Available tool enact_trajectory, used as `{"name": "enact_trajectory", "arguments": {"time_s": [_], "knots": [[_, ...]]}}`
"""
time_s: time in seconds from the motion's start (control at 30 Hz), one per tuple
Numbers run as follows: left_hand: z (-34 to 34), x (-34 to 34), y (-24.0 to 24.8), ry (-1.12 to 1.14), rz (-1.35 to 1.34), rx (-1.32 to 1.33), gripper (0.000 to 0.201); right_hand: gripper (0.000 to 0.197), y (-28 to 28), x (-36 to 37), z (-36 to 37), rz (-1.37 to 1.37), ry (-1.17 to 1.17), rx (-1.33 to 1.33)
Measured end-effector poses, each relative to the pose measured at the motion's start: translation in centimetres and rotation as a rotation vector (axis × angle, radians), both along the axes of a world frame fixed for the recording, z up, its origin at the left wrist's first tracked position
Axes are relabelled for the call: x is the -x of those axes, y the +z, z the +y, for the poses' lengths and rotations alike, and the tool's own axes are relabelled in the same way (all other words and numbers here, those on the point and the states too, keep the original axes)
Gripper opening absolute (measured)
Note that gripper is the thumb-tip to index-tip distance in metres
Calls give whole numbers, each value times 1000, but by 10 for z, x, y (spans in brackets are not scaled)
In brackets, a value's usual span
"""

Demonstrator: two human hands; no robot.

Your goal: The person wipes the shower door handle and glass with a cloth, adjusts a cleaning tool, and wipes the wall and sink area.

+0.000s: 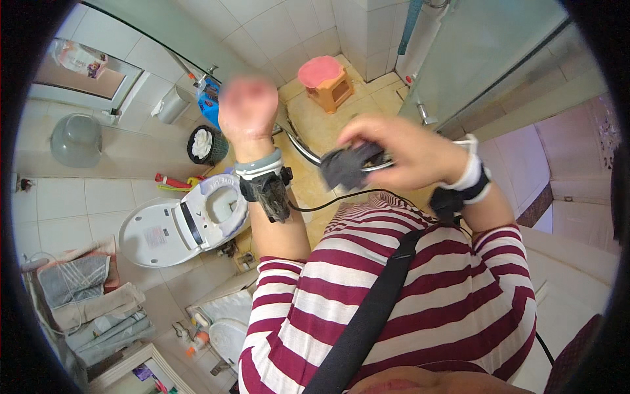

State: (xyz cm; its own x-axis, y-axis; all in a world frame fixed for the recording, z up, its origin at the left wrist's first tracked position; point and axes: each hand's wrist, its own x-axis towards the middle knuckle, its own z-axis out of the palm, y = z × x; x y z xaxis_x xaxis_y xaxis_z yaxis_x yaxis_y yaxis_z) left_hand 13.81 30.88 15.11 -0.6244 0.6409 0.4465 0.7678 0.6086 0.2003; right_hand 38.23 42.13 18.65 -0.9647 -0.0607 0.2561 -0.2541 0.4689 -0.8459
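Note:
My right hand (410, 152) is closed on a dark grey cloth (344, 169), bunched below its fingers and slightly smeared by motion. Close by, a curved metal bar (304, 150) runs behind the cloth; whether the two touch I cannot tell. Raised to the left is my left hand (249, 108), its fingers blurred out, so neither their pose nor anything in them shows. Both wrists wear bands with dark devices, and a thin black cable (335, 197) stretches between the arms.
An orange stool (331, 93) with a pink top stands on the tiled floor ahead. Glass panels (485, 59) rise at the right. To the left are an open toilet (161, 233), a dark waste bin (213, 151) and a blue package (209, 102). Towels (79, 282) hang lower left.

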Motion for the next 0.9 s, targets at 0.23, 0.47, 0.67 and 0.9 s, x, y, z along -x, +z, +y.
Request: {"name": "enact_trajectory", "arguments": {"time_s": [0.23, 0.47, 0.67, 0.9], "knots": [[-80, 37, -78, -205, -2128, -1548, 7, 38, 11, -78, 60, 583, -790, -713], [-229, 16, -200, 664, -1891, -1466, 13, 35, -126, -78, 72, 220, -865, -270], [-290, -37, -235, 1110, -1778, -1440, 15, 25, -225, -69, 73, -30, -832, 435], [-324, -49, -248, 1050, -1733, -1391, 14, 16, -228, -85, 112, -294, -585, 123]]}}
